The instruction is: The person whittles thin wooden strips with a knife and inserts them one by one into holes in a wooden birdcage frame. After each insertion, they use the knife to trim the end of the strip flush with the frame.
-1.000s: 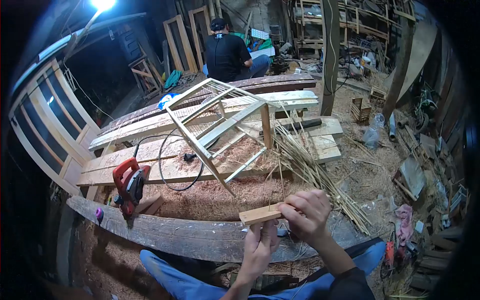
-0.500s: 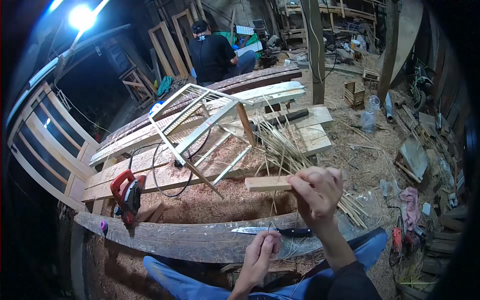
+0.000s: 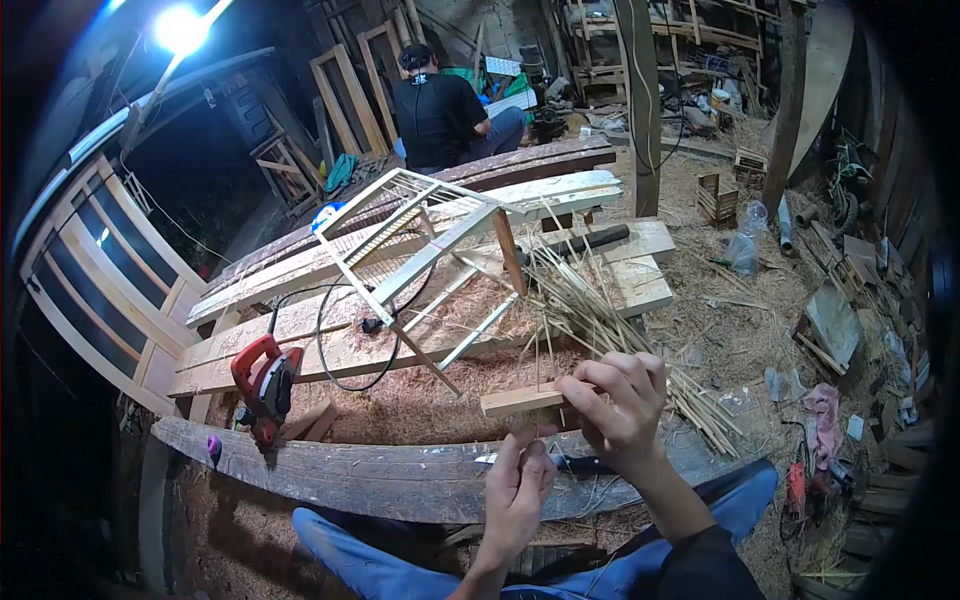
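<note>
A small flat wooden block [image 3: 515, 402] is gripped at its right end by my right hand [image 3: 622, 408], fingers closed. Just beneath the block, my left hand [image 3: 517, 487] pinches a thin bamboo strip [image 3: 537, 372], which also shows above the block's top edge. The left fingertips come right up to the block's underside. Behind both hands, a knife [image 3: 588, 466] lies on the weathered plank [image 3: 350, 482] across my lap, partly covered by my hands. A slatted wooden frame [image 3: 437, 262] rests on boards ahead, beside a bundle of thin strips [image 3: 590, 300].
A red electric planer [image 3: 265, 385] stands at the left with its black cable looping over the boards. A person [image 3: 440, 115] in a black shirt sits at the back. A wooden post [image 3: 645, 120] rises behind the strips. Shavings [image 3: 710, 340] cover the floor.
My right hand has lowered the block, and my left hand has come up close under it. The two hands are nearer each other. The view has shifted slightly.
</note>
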